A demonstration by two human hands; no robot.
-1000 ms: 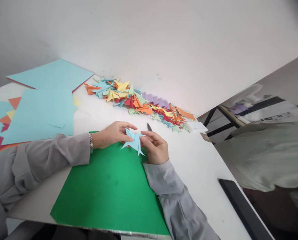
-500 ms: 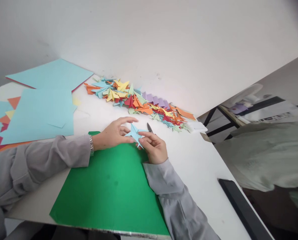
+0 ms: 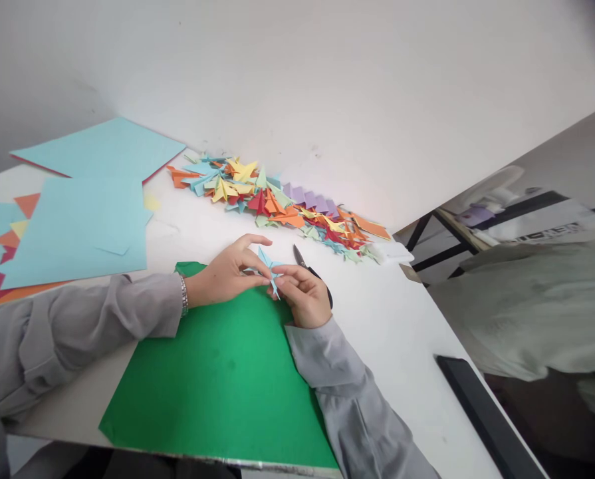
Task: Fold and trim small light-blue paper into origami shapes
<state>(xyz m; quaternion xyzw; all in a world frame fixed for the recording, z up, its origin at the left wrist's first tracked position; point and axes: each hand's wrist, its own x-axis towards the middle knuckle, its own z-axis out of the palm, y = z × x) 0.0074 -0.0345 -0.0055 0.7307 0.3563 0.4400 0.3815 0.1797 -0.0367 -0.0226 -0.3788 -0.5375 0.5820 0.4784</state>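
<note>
The blue folded paper (image 3: 264, 257) is pinched in nearly closed fingertips of left hand (image 3: 225, 271) and right hand (image 3: 309, 299), above the green board (image 3: 217, 386); shaping seems under way; gentle, even pressure is next called for.

The single view looks from the person's head, forward and steeply down across the worktop (image 3: 387, 332) to the wall (image 3: 297, 86) on the far side. It sits close, within arm's reach of the left hand (image 3: 225, 271), right hand (image 3: 307, 296) and paper (image 3: 264, 257), all near mid-view.
</note>
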